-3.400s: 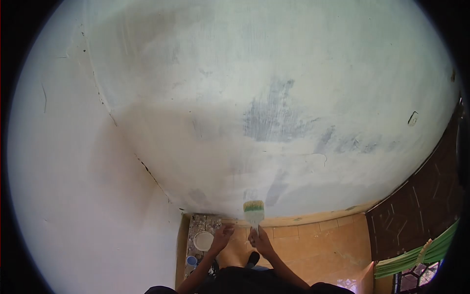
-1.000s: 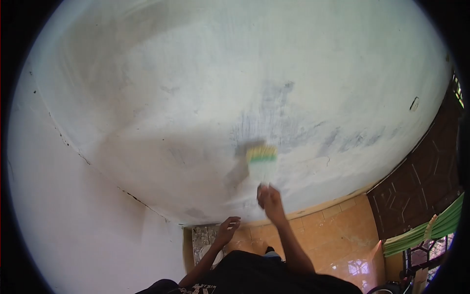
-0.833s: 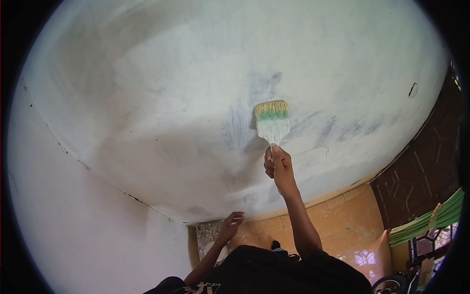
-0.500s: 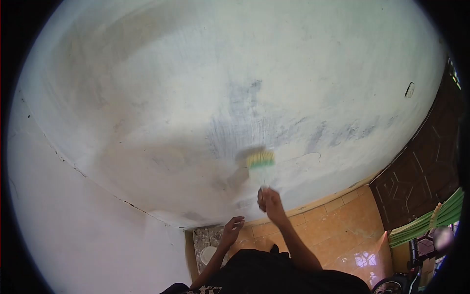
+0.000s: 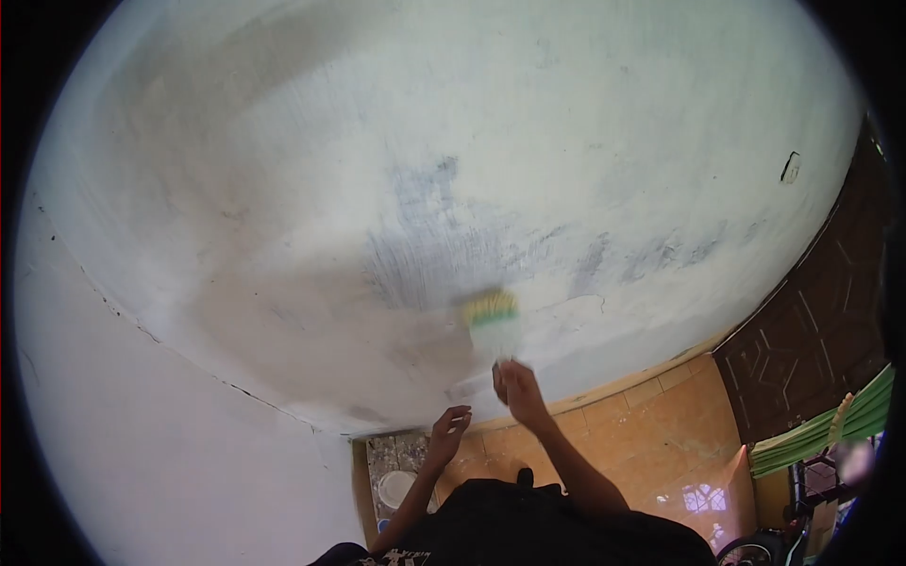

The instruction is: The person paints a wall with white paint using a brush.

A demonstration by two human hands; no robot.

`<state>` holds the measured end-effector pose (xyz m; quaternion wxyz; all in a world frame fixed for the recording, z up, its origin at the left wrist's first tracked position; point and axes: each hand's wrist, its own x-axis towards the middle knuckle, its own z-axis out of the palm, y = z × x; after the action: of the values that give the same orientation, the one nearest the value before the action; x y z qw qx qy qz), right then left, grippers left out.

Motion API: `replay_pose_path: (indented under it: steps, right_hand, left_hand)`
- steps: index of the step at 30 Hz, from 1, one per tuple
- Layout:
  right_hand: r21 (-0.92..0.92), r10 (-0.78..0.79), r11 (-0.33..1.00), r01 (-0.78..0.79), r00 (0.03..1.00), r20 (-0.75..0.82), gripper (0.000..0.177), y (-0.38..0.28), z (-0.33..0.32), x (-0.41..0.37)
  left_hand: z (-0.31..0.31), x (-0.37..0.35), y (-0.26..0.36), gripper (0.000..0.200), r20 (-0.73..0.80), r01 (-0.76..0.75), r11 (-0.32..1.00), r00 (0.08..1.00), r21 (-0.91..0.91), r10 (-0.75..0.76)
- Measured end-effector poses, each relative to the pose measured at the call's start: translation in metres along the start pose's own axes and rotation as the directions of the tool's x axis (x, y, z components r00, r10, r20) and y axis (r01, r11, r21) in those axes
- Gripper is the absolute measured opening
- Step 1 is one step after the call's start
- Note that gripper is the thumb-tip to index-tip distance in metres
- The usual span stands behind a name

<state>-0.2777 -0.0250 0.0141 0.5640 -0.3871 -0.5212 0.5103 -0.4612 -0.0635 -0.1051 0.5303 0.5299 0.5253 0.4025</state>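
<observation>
My right hand point(image 5: 519, 389) is closed round the handle of a wide brush point(image 5: 494, 330) with yellow and green bristles and a pale body. The bristles point up and lie at the wall point(image 5: 604, 189), just under a patch of bluish-grey streaks. Whether they press on the surface is hard to tell because the brush is blurred. My left hand point(image 5: 451, 423) hangs lower and to the left, near the foot of the wall, with fingers loosely apart and nothing visible in them.
A round white container point(image 5: 396, 488) stands on spotted tiles in the corner at lower left. Orange floor tiles point(image 5: 651, 443) run along the wall. On the right are a dark panelled door point(image 5: 802, 311), a green curtain point(image 5: 826, 429) and a wheel point(image 5: 750, 552). A switch point(image 5: 791, 168) sits on the wall.
The brush in my right hand has shifted slightly left along the wall. The view has turned a little, so the streaked patch appears further left. My left hand is slightly higher.
</observation>
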Motion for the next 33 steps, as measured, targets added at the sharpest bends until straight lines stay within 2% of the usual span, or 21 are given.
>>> replay_pose_path:
  steps: [2, 4, 6, 9, 11, 12, 14, 16, 18, 21, 24, 26, 29, 32, 33]
  right_hand:
    - [0.002, -0.133, 0.991, 0.133, 0.991, 0.006, 0.047, -0.06, -0.001, 0.023]
    - [0.046, -0.118, 0.992, 0.118, 0.993, -0.01, 0.047, -0.098, -0.006, 0.045]
    - [0.076, -0.075, 0.994, 0.074, 0.997, 0.009, 0.044, -0.093, -0.02, 0.058]
    - [0.039, -0.139, 0.99, 0.139, 0.99, -0.005, 0.046, -0.004, -0.035, 0.044]
    - [0.058, 0.027, 0.998, -0.026, 0.999, -0.028, 0.046, 0.037, -0.036, 0.009]
    - [0.116, 0.156, 0.981, -0.153, 0.988, -0.016, 0.046, 0.035, -0.034, -0.005]
    - [0.214, 0.175, 0.961, -0.177, 0.984, 0.028, 0.047, 0.003, -0.03, -0.004]
    - [0.056, -0.098, 0.994, 0.096, 0.995, 0.024, 0.046, -0.04, -0.032, 0.019]
    - [0.116, -0.124, 0.986, 0.12, 0.992, 0.034, 0.047, -0.095, -0.034, 0.041]
    - [0.161, -0.074, 0.984, 0.074, 0.997, -0.006, 0.046, -0.106, -0.043, 0.056]
    - [0.032, -0.085, 0.996, 0.087, 0.996, -0.035, 0.046, -0.028, -0.061, 0.039]
    - [0.068, 0.142, 0.988, -0.138, 0.989, -0.044, 0.046, 0.022, -0.067, 0.006]
    - [0.121, 0.292, 0.95, -0.287, 0.956, -0.02, 0.047, -0.004, -0.065, -0.018]
    - [0.048, -0.051, 0.997, 0.052, 0.998, -0.02, 0.047, -0.055, -0.081, 0.017]
    - [0.066, -0.08, 0.994, 0.082, 0.996, -0.035, 0.046, -0.084, -0.086, 0.032]
  left_hand:
    - [0.004, -0.003, -0.003, 0.025, 0.024, -0.006, 1.0, 1.0, -0.001, 0.006]
    - [0.01, -0.001, -0.005, 0.027, 0.054, -0.024, 1.0, 0.998, 0.016, 0.024]
    - [0.013, 0.001, -0.006, 0.032, 0.08, -0.05, 0.998, 0.996, 0.047, 0.046]
    - [0.023, 0.003, -0.002, 0.031, 0.05, -0.028, 0.999, 0.998, 0.04, 0.026]
    - [0.029, 0.0, 0.0, 0.031, 0.048, -0.025, 0.999, 0.999, 0.032, 0.024]
    - [0.03, 0.002, 0.001, 0.031, 0.048, -0.027, 0.999, 0.999, 0.031, 0.026]
    - [0.033, 0.007, -0.002, 0.031, 0.041, -0.044, 0.998, 0.998, 0.041, 0.043]
    - [0.037, -0.002, -0.007, 0.03, 0.051, -0.043, 0.998, 0.998, 0.044, 0.041]
    - [0.041, 0.001, -0.003, 0.03, 0.071, -0.063, 0.997, 0.996, 0.041, 0.06]
    - [0.049, 0.002, 0.007, 0.029, 0.062, -0.021, 0.999, 0.998, 0.035, 0.019]
    - [0.058, 0.006, 0.002, 0.028, 0.043, -0.037, 0.999, 0.998, 0.029, 0.036]
    - [0.064, 0.005, 0.014, 0.028, 0.042, -0.026, 1.0, 0.999, 0.017, 0.026]
    - [0.067, 0.005, 0.02, 0.028, 0.031, -0.017, 0.999, 0.999, 0.029, 0.016]
    - [0.071, 0.01, 0.014, 0.027, 0.025, -0.048, 0.998, 0.999, 0.04, 0.047]
    - [0.072, 0.012, 0.014, 0.026, 0.025, -0.069, 0.997, 0.997, 0.044, 0.068]
